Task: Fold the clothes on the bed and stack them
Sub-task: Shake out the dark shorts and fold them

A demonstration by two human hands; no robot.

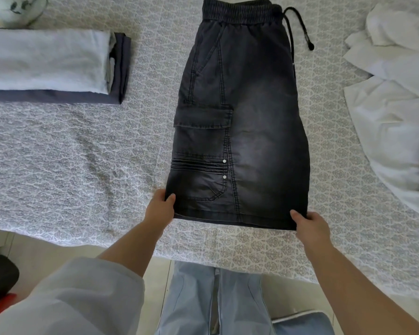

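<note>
Left hand (160, 207) and right hand (311, 226) each pinch a hem corner of the dark shorts (240, 122), thumbs on top. The shorts lie folded lengthwise on the patterned bed (82, 165), waistband farthest away. Folded stack (51, 66) at far left; unfolded white garment (392, 97) at right.

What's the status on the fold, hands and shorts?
Left hand and right hand pinch the hem corners. Dark washed-denim cargo shorts halved lengthwise, flat on bed. Nothing in the way.
</note>
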